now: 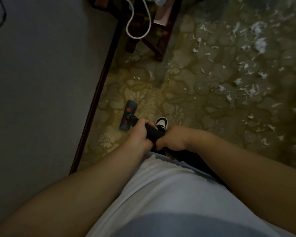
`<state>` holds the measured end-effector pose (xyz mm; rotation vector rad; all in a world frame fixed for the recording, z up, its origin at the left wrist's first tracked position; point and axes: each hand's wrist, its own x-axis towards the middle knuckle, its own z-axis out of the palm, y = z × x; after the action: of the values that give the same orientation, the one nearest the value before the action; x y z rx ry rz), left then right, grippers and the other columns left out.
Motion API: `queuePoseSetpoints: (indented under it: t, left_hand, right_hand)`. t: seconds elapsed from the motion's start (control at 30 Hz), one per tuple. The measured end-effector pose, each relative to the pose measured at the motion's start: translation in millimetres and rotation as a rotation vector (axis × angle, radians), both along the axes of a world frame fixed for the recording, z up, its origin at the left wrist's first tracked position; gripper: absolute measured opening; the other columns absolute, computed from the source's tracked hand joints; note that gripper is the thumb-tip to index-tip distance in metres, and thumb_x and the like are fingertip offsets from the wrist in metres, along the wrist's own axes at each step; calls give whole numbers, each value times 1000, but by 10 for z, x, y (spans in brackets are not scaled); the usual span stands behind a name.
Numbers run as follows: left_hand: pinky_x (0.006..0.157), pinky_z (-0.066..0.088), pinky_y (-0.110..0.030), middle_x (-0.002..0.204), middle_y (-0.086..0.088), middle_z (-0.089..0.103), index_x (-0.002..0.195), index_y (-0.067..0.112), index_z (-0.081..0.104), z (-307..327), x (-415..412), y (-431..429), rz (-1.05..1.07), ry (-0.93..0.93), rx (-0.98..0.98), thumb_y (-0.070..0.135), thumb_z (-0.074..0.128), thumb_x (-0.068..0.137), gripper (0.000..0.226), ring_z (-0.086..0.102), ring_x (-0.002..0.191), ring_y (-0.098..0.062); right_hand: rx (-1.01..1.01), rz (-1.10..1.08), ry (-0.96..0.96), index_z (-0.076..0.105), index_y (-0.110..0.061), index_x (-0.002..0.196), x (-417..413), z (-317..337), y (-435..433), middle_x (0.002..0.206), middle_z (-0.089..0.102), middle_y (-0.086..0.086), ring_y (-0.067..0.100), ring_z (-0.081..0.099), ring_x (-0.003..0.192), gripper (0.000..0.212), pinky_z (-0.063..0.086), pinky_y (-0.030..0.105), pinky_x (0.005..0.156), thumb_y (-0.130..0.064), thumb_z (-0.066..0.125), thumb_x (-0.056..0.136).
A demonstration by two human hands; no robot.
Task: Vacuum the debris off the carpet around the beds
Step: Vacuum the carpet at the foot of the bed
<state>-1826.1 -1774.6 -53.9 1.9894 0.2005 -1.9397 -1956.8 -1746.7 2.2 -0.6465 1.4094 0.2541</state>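
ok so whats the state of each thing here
vacuum head: flat on carpet, beside bed
wand: gripped by left hand and right hand
debris: scattered on carpet, not vacuumed
white cable: hanging in a loop

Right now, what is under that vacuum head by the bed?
Only patterned carpet shows around the vacuum head, which lies flat on it beside the bed. Whatever sits beneath is covered; white scraps lie mostly off to the right.
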Motion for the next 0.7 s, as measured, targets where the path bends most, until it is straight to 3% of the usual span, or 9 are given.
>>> queuePoseSetpoints:
  t: [0.1,0.2,0.33,0.37,0.5,0.7]
  left_hand:
    - [60,48,-33,56,-4,52,67,9,50,39,-269,237,-41,15,-8,8,54,92,25,49,58,-18]
    - [66,49,-36,61,-5,53,67,9,51,37,-535,561,-114,31,-26,9,56,91,25,50,61,-20]
    - [67,50,-36,67,-6,55,74,9,53,40,-905,1123,-179,45,-50,12,58,91,18,52,64,-20]
    - [66,50,-36,67,-6,55,74,9,53,29,-958,1231,-204,50,-53,13,58,91,18,52,64,-20]
    - [63,49,-35,57,-2,55,79,10,53,19,-1066,1521,-188,92,-63,13,57,95,16,50,60,-19]
    - [57,47,-33,60,-2,52,81,11,51,140,-1089,1580,-219,115,-107,15,55,99,19,48,58,-17]
  right_hand:
    - [-7,-75,36,75,-3,93,-235,39,332,73,77,12,25,71,59,25,60,33,63,-26,77,83]
    - [-49,-127,71,76,-8,91,-467,63,740,85,79,13,29,77,74,27,64,39,75,-31,80,77]
    - [-48,-214,85,77,-6,94,-793,111,1380,84,80,13,32,79,80,28,65,43,81,-30,81,77]
    - [-46,-222,79,77,-6,95,-850,127,1490,85,80,13,32,79,80,30,66,44,81,-30,80,78]
    - [-11,-291,66,75,1,100,-943,228,1849,78,77,17,29,71,59,30,57,32,59,-24,75,83]
    - [-49,-335,59,77,1,96,-958,346,1967,83,79,18,30,72,68,30,61,41,72,-26,78,84]
